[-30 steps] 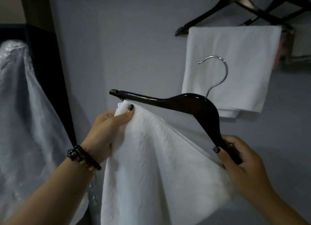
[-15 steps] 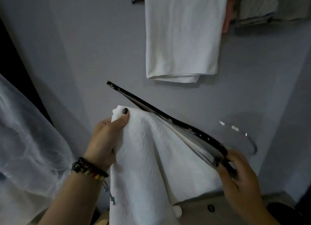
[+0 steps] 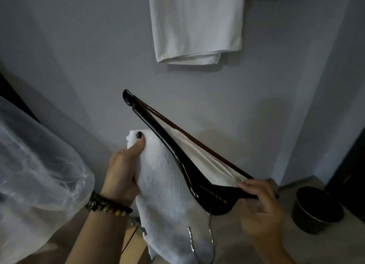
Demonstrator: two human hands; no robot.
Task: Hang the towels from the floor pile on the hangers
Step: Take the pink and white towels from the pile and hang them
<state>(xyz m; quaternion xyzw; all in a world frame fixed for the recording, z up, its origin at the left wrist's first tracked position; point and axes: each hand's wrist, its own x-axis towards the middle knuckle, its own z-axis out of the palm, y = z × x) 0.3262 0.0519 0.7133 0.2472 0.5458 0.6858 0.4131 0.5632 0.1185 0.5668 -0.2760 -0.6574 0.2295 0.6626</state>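
Your left hand [image 3: 122, 171] grips a corner of the white towel [image 3: 167, 186], thumb pressed on top, at about 8 o'clock in view. The towel passes through the black hanger [image 3: 177, 155], between its shoulder and the thin lower bar, and drapes down toward 6 o'clock. The hanger is tilted, one tip up near centre, its metal hook [image 3: 205, 242] pointing down. Your right hand [image 3: 260, 206], at 4 o'clock, pinches the hanger's other arm and the cloth there. Another towel [image 3: 197, 24] hangs against the wall at 12 o'clock. A dark bowl [image 3: 316, 210] sits at 4 o'clock, clear plastic [image 3: 37, 161] at 9 o'clock.
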